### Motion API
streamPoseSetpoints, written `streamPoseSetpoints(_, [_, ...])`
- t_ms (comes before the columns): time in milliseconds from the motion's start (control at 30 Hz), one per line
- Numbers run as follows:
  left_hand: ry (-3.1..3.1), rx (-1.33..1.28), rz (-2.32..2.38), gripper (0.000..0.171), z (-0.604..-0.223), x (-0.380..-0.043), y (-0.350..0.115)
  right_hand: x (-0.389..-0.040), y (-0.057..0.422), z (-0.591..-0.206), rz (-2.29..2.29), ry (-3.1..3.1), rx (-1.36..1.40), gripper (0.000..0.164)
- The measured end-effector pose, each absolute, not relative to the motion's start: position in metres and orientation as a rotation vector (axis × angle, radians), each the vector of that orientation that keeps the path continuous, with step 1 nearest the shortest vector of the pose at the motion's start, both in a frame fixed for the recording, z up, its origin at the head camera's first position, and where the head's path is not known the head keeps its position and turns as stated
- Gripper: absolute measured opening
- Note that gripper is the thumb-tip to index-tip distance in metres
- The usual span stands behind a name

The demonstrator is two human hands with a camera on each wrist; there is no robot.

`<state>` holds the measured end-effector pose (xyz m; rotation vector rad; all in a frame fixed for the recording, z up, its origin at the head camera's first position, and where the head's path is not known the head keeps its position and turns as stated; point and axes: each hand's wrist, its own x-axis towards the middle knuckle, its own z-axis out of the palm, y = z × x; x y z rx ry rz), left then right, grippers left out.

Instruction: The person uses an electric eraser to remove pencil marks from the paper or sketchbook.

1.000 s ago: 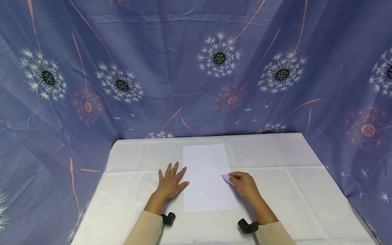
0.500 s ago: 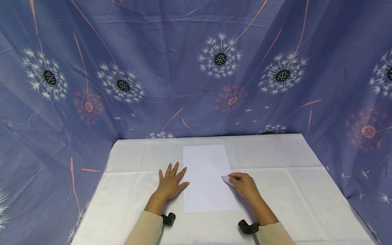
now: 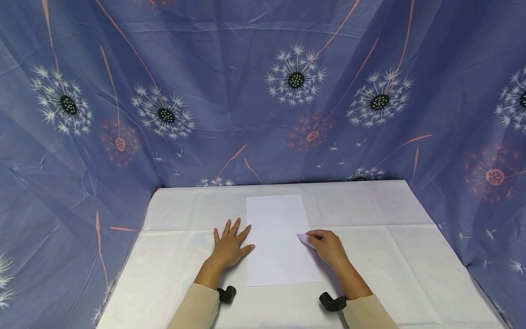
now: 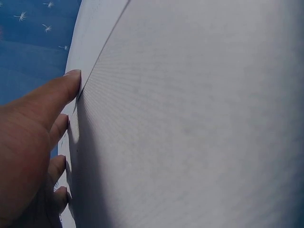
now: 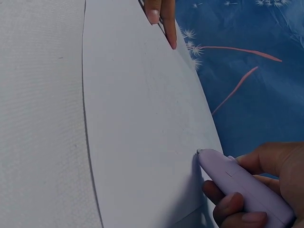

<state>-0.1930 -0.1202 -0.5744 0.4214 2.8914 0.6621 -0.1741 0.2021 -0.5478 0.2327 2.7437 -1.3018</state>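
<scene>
A plain white sheet of paper [image 3: 275, 256] lies upright on the table. At its left edge my left hand [image 3: 228, 249] rests with fingers spread, the thumb and index fingertip right at the paper's border. My right hand [image 3: 327, 246] pinches a pale purple, rounded handheld tool [image 5: 244, 190] between thumb and fingers. A small ridge shows on the tool's upper side, and its narrow front end has a tiny tip. The tip points left over the right part of the sheet, close over the surface. In the left wrist view, the left thumb [image 4: 57, 92] reaches the paper's edge.
A white cloth with fold creases covers the table [image 3: 402, 274]. Behind and at both sides hangs a blue curtain [image 3: 230, 91] with dandelion prints. Black wrist mounts [image 3: 333, 302] stick out from the beige sleeves [image 3: 197, 306].
Both hands and the paper stay almost where they were. The right hand with the purple tool shifts only very slightly.
</scene>
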Motion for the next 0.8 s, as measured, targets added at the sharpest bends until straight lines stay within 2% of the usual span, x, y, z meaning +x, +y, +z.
streamPoseSetpoints(800, [2.894, 0.418, 0.667, 0.067, -0.5730, -0.1921, -0.1189, -0.1819, 0.2005, -0.5532, -1.332, 2.720, 0.253, 0.025])
